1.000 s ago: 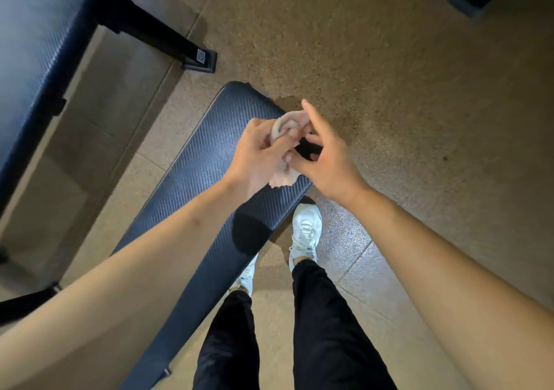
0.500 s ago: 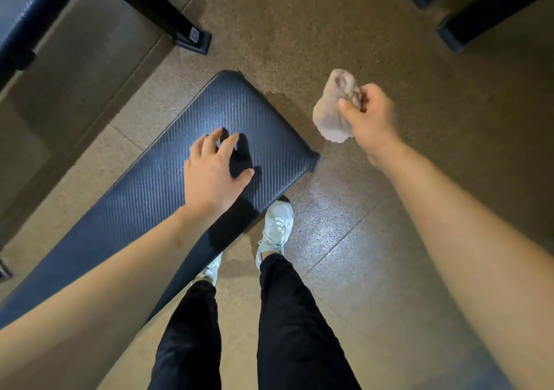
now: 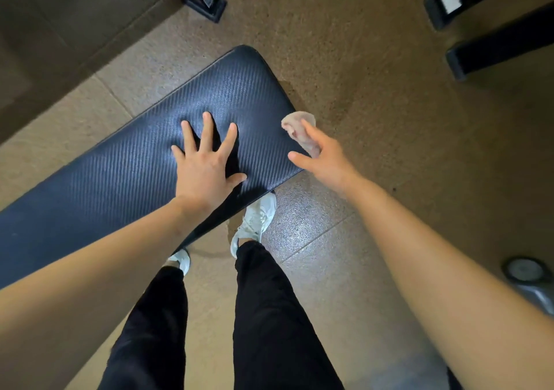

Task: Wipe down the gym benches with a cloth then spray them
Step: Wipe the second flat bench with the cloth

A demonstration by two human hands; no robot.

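Now the bench (image 3: 135,165), a long dark-blue pad with a ribbed weave and rounded corners, runs from lower left to its end at upper right. The left hand (image 3: 204,171) presses flat on it near that end, fingers spread. The right hand (image 3: 326,162) grips a crumpled pale cloth (image 3: 299,126) at the bench's right edge, thumb and forefinger sticking out.

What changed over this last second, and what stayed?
The left hand let go of the cloth and now rests flat on the bench. The right hand, holding the cloth, swung out right, then back beside the bench's end. The bench stayed put.
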